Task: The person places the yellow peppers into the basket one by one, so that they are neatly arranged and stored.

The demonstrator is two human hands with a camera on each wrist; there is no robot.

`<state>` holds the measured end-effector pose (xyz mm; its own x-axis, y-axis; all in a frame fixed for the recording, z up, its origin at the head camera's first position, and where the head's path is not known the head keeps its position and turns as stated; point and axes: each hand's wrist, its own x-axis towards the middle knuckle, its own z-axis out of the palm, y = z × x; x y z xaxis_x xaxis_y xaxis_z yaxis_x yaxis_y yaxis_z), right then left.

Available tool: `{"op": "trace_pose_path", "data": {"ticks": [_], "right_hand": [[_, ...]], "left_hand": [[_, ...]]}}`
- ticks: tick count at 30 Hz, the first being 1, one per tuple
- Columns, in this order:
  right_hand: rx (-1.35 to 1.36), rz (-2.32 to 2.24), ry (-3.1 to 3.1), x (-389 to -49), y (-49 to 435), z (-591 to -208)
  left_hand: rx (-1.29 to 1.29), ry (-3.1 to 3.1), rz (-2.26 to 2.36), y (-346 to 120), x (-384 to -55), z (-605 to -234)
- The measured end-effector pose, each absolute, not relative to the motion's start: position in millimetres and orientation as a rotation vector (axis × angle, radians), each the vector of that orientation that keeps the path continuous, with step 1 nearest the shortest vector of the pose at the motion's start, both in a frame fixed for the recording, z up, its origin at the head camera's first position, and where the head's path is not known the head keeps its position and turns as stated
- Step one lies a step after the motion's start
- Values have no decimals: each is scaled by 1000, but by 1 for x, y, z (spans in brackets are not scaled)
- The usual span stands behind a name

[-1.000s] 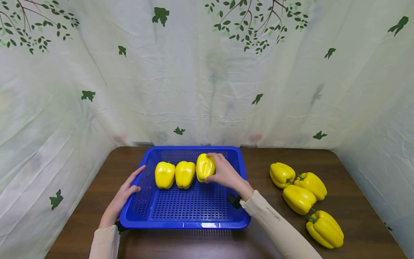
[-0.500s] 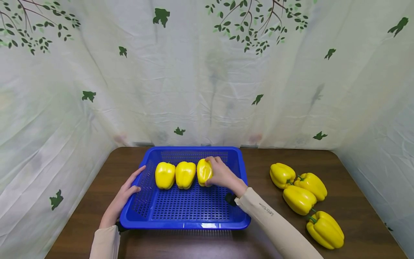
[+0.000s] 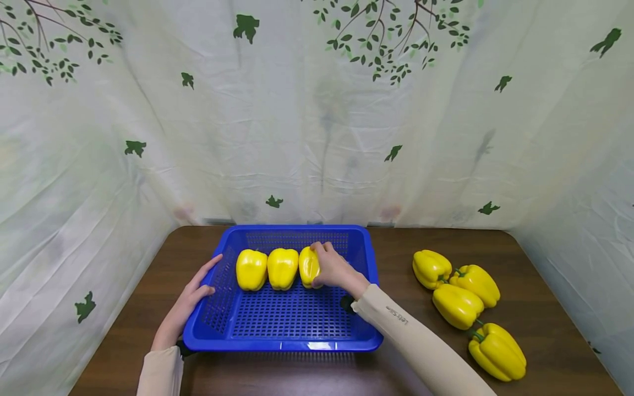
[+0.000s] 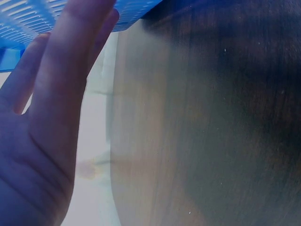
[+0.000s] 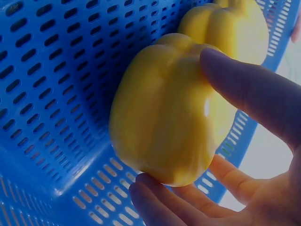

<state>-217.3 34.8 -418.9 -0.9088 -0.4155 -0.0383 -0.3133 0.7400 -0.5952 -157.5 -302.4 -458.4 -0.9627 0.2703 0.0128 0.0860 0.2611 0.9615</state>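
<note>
A blue plastic basket (image 3: pixel 282 345) with slotted walls sits on the table, and inside it three yellow bell peppers form a row near the far wall. My right hand (image 3: pixel 338 270) grips the rightmost bell pepper (image 3: pixel 308 267), thumb on one side and fingers on the other, as the right wrist view shows. To its left are the middle bell pepper (image 3: pixel 283 269) and the left bell pepper (image 3: pixel 251 270). At the basket's left side my left hand (image 3: pixel 185 302) holds the rim, its thumb over the edge and its fingers along the outside.
Several more yellow bell peppers (image 3: pixel 458 306) lie on the brown wooden table (image 3: pixel 396 245) to the right of the basket. One of them, the nearest bell pepper (image 3: pixel 497 352), is close to the front right. A leaf-patterned white curtain (image 3: pixel 317 137) hangs behind and along both sides.
My right hand has lowered the rightmost bell pepper and drawn it slightly nearer and leftward, in line with the other two. The left hand stays at the basket rim.
</note>
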Motion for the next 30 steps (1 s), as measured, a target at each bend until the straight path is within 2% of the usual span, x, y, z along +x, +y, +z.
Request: {"op": "trace_pose_path", "data": {"ticks": [30], "right_hand": [[-498, -869, 2786, -217, 33, -421]], "left_hand": [[325, 2386, 1770, -302, -157, -458]]}}
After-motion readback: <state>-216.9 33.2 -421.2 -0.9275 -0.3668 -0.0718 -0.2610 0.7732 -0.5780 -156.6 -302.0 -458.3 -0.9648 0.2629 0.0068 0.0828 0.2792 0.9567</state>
